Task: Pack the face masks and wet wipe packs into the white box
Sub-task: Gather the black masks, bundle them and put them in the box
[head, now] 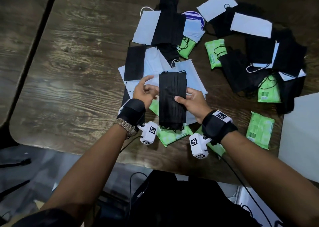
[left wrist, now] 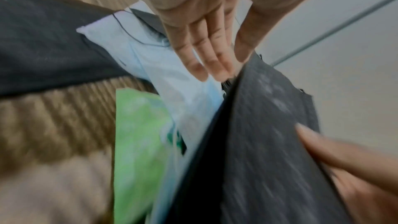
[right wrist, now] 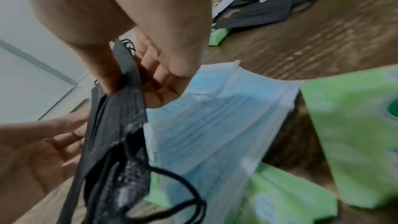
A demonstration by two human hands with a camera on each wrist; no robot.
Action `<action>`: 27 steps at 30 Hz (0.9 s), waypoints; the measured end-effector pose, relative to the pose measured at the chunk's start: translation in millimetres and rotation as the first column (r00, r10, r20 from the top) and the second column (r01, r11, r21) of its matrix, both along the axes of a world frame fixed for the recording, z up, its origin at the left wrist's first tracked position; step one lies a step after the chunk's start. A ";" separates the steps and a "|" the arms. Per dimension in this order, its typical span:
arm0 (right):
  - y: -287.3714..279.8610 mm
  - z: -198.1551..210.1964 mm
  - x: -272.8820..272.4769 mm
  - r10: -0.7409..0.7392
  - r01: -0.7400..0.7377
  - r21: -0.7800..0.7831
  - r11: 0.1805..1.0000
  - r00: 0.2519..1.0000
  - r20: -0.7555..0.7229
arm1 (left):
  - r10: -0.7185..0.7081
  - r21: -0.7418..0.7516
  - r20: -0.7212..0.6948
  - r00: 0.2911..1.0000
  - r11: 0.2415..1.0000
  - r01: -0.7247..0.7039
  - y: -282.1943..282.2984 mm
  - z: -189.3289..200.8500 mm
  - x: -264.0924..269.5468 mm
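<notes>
A stack of black face masks [head: 172, 97] is held upright above the table, and my right hand [head: 185, 95] pinches its right edge between thumb and fingers. The right wrist view shows that pinch [right wrist: 137, 74] on the black masks [right wrist: 116, 134]. My left hand [head: 146, 90] is beside the stack's left edge with straight fingers [left wrist: 206, 54] and holds nothing. Light blue masks [head: 191, 74] and green wet wipe packs [head: 172, 135] lie underneath. A corner of the white box [head: 300, 131] shows at the right edge.
More black and white-blue masks [head: 250, 24] are scattered over the far side of the wooden table [head: 69, 71]. Other green packs [head: 259, 131] [head: 214, 54] lie near the box and mid-table. Cables hang below the table's front edge.
</notes>
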State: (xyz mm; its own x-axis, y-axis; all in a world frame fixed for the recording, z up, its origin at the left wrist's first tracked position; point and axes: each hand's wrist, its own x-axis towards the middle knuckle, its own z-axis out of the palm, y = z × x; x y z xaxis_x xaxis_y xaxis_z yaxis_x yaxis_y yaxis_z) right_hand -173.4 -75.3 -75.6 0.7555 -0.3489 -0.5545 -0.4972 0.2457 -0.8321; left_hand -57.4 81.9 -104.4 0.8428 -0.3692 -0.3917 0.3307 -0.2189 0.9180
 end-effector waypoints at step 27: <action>-7.1 18.6 96.0 0.081 -0.086 0.050 0.995 0.992 0.094 | 0.066 0.628 0.112 0.991 0.769 -0.122 -10.8 -39.6 153.1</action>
